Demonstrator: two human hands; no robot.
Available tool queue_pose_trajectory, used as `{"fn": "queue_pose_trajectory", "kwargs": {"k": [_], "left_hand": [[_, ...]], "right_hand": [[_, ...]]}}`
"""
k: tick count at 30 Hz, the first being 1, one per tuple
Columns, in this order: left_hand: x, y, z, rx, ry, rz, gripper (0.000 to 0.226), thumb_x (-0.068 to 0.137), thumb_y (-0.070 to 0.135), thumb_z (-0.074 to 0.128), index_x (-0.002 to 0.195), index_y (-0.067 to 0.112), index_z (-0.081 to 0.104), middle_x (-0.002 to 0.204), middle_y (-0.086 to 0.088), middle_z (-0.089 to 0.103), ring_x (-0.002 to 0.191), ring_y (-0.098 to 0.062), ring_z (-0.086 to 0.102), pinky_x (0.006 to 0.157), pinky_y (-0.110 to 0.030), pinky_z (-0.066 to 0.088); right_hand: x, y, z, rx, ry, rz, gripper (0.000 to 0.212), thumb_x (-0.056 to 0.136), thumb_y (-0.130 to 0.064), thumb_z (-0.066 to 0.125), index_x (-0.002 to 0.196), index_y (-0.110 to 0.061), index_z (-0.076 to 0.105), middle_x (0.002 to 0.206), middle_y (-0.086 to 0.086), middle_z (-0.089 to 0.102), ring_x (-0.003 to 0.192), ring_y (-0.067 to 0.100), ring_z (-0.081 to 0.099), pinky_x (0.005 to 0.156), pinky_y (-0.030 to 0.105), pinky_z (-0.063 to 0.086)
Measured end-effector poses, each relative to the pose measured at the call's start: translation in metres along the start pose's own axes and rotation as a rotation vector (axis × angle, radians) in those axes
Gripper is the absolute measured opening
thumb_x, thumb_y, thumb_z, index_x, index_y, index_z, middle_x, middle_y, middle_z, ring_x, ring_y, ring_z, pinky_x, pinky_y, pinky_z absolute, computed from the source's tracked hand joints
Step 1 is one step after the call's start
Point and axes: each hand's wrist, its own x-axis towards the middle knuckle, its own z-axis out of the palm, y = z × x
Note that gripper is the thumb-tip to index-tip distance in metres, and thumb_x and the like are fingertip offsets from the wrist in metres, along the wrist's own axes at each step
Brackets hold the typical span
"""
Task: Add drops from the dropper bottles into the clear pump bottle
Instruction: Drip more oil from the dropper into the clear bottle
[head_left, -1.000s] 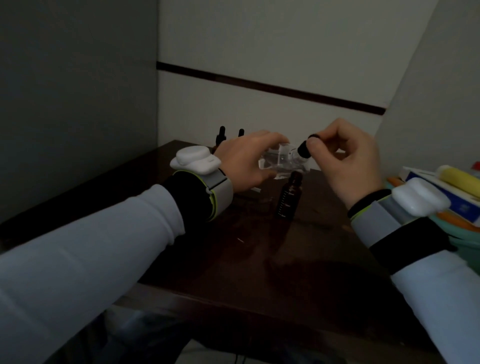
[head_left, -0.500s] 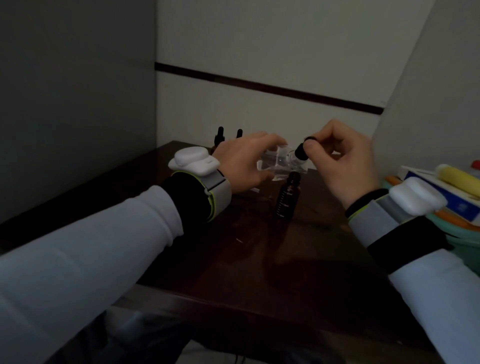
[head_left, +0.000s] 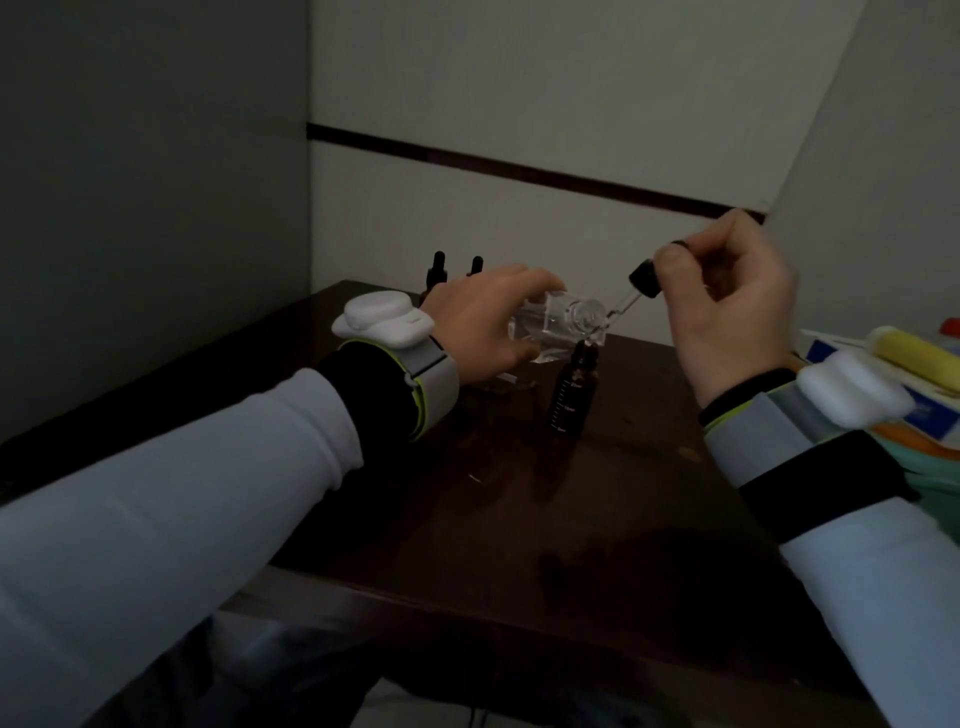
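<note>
The left hand (head_left: 483, 325) has its fingers curled round the clear bottle (head_left: 558, 325), thumb underneath. It holds the bottle off the table (head_left: 519, 519), tipped on its side with the open mouth facing right, above the far edge.

The right hand (head_left: 727, 312) pinches the black bulb of a dropper (head_left: 644, 278) between thumb and forefinger, with the other fingers curled loosely toward the palm. The dropper's glass tube slants down and to the left, and its tip is at the mouth of the clear bottle. Whether the tip is inside the mouth or only at the rim cannot be told.

An amber bottle (head_left: 571, 397) stands upright and uncapped on the table, just under the clear bottle's mouth, toward the far edge.

At the far left corner the black tops of two more dropper bottles (head_left: 439, 267) rise side by side behind the left hand, which hides their bodies.

Counted: one clear bottle, one dropper in hand, one open amber bottle and two capped dropper bottles. That makes three dropper bottles in all.

There are two white wrist units (head_left: 382, 319), one strapped on each wrist.

At the right edge lies a pile with one yellow tube (head_left: 914, 356) on top
</note>
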Motion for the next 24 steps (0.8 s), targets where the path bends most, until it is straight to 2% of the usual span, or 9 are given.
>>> {"fn": "queue_pose_trajectory", "kwargs": {"k": [10, 15, 19, 24], "left_hand": [[-0.0008, 0.0013, -0.0012, -0.002, -0.001, 0.002, 0.054, 0.079, 0.029, 0.070, 0.128, 0.033, 0.049, 0.121, 0.008, 0.058, 0.109, -0.016, 0.056, 0.086, -0.038, 0.048], [-0.0010, 0.0022, -0.0019, 0.006, 0.008, 0.007, 0.054, 0.079, 0.029, 0.071, 0.129, 0.031, 0.049, 0.121, 0.008, 0.058, 0.109, -0.017, 0.056, 0.086, -0.041, 0.048], [-0.0007, 0.0018, -0.0014, -0.001, 0.009, 0.008, 0.054, 0.079, 0.029, 0.071, 0.128, 0.032, 0.049, 0.120, 0.008, 0.058, 0.109, -0.016, 0.056, 0.086, -0.041, 0.049], [-0.0007, 0.0015, -0.0019, -0.003, 0.014, 0.009, 0.053, 0.079, 0.029, 0.070, 0.128, 0.032, 0.050, 0.120, 0.008, 0.058, 0.109, -0.016, 0.055, 0.086, -0.040, 0.048]], "right_hand": [[-0.0006, 0.0026, 0.0015, -0.016, -0.097, 0.040, 0.021, 0.080, -0.022, 0.057, 0.065, -0.030, 0.045, 0.057, -0.009, 0.045, 0.048, -0.001, 0.041, 0.049, 0.015, 0.033], [-0.0016, 0.0010, 0.0012, -0.011, -0.106, 0.025, 0.020, 0.081, -0.021, 0.056, 0.066, -0.030, 0.045, 0.058, -0.009, 0.045, 0.049, 0.000, 0.041, 0.049, 0.018, 0.034], [-0.0020, 0.0017, 0.0015, -0.010, -0.113, 0.013, 0.023, 0.080, -0.019, 0.057, 0.065, -0.030, 0.045, 0.054, -0.014, 0.044, 0.048, -0.001, 0.041, 0.048, 0.013, 0.032], [0.0006, -0.0020, -0.0030, 0.050, 0.045, -0.056, 0.023, 0.084, -0.015, 0.056, 0.072, -0.031, 0.045, 0.056, -0.019, 0.050, 0.050, -0.005, 0.044, 0.051, 0.008, 0.031]]}}
